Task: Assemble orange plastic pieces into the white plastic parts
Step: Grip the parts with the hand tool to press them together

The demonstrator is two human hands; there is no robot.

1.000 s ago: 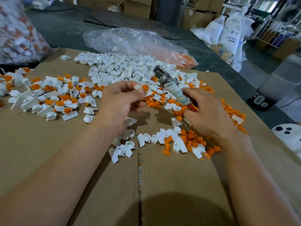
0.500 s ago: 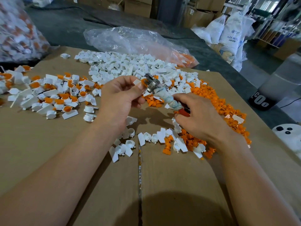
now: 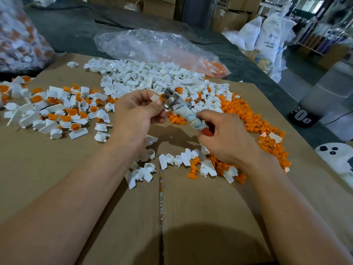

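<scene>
The left hand pinches a white part with an orange piece above the middle of the cardboard. The right hand grips a tool whose metal head touches that piece. Loose white parts heap toward the far edge, orange pieces toward the right edge.

Work surface was flattened brown cardboard, two sheets meeting at a seam that ran front to back. A heap of white parts lay at the far middle. Loose orange pieces spread down the right side. Fitted pairs, white with orange inserts, lay scattered at the left. A small white cluster sat just beside the seam.
</scene>
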